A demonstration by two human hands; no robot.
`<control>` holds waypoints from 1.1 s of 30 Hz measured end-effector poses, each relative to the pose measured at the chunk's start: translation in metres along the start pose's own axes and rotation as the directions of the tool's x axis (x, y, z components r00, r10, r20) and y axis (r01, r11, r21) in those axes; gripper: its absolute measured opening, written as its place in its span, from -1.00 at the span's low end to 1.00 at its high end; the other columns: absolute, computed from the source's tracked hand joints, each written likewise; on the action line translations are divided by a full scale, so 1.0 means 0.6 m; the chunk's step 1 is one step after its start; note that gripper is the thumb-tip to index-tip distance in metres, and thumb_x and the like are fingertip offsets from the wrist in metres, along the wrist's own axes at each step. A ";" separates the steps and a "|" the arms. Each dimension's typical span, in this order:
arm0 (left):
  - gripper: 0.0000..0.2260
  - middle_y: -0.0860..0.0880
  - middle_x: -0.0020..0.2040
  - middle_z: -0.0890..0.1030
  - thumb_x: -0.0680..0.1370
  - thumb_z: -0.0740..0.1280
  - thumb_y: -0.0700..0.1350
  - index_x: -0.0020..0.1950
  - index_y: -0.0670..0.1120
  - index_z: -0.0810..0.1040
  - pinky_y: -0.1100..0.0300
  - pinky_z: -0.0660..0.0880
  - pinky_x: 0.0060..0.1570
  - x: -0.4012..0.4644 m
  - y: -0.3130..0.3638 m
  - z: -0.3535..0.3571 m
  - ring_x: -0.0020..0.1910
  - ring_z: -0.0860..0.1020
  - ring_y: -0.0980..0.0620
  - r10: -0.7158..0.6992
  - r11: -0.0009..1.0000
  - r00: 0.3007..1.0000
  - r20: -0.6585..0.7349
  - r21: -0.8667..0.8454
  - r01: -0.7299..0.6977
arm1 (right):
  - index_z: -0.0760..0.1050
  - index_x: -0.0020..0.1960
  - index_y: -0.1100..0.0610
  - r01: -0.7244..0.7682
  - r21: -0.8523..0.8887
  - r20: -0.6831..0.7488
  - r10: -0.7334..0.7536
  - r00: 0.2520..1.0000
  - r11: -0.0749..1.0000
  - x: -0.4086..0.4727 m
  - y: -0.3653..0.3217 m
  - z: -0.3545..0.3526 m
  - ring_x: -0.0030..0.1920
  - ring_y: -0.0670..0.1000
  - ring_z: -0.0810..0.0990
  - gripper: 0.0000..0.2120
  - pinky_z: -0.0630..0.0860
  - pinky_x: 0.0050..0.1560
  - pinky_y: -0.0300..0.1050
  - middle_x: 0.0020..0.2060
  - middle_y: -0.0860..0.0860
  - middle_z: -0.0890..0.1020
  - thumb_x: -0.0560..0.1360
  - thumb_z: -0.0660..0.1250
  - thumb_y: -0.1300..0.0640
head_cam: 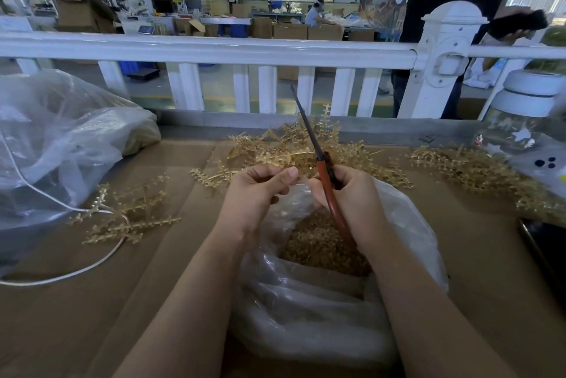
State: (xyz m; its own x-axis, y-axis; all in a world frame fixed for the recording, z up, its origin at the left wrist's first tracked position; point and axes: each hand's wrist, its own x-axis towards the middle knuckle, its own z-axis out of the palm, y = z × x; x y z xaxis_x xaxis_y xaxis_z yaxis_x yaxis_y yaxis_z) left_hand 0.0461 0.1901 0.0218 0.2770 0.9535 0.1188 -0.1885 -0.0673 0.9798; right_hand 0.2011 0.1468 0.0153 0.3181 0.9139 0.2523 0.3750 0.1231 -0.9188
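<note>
Two hands meet just above the mouth of a clear plastic bag [306,301] that lies on the brown worktop [153,285] close to the person. The right hand [349,197] grips the orange-red handles of a pair of scissors [320,157], whose dark blades are shut together and point up and away toward the white railing [214,50]. The left hand [260,191] sits just beside it, its fingers curled in and its thumb laid over the forefinger; I cannot tell whether it pinches anything, since whatever might be there is hidden behind the fingers. Inside the bag, below both wrists, lies a mound of small gold cut bits [318,246]. Right behind the hands is a tangled heap of gold plastic sprigs [306,145]. A few more sprigs [128,218] are spread out to the left, and another pile [477,169] lies to the right. At the far left slumps a large, crumpled, clear bag [61,139], and a white cable [76,273] loops out from it across the worktop. A glass jar with a white lid [526,120] stands at the right edge.
</note>
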 end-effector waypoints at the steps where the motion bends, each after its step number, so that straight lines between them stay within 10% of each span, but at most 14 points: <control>1: -0.87 0.05 -0.32 0.64 0.27 0.52 0.04 -0.37 0.01 0.66 0.30 0.40 -0.24 0.000 0.000 0.001 -0.34 0.51 0.18 -0.001 1.000 1.000 -0.010 -0.021 0.001 | 0.62 -0.20 0.03 0.010 -0.013 -0.011 -0.010 1.000 1.000 0.001 0.001 0.001 -0.30 -0.11 0.66 -0.88 0.58 -0.27 -0.31 -0.33 -0.13 0.69 0.50 0.49 0.10; 11: -0.88 0.00 -0.32 0.61 0.49 0.48 -0.14 -0.21 -0.16 0.65 0.41 0.44 -0.29 0.004 -0.003 -0.004 -0.37 0.48 0.21 0.211 0.976 0.963 -0.170 0.093 -0.197 | 0.56 0.07 -0.13 0.123 -0.415 -0.073 -0.167 0.983 0.901 -0.007 0.013 -0.006 -0.13 -0.23 0.58 -0.51 0.39 -0.22 -0.39 -0.16 -0.28 0.63 0.34 0.40 -0.45; 33: -0.69 0.15 -0.34 0.58 0.53 0.38 -0.26 -0.32 0.09 0.68 0.38 0.40 -0.25 0.002 0.004 -0.009 -0.31 0.41 0.20 0.255 0.967 0.963 -0.085 0.041 -0.252 | 0.43 -0.12 -0.05 0.190 -0.669 0.022 -0.236 0.971 0.719 -0.003 0.009 -0.011 -0.27 -0.23 0.48 -0.43 0.40 -0.35 -0.32 -0.27 -0.21 0.55 0.30 0.30 -0.55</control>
State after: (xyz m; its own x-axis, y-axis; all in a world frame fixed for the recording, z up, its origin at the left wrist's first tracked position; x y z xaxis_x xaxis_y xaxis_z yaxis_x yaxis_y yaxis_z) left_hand 0.0410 0.1928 0.0235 0.1389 0.9263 0.3503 -0.2133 -0.3174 0.9240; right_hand 0.2080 0.1433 0.0119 0.2017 0.8670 0.4557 0.9123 0.0031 -0.4096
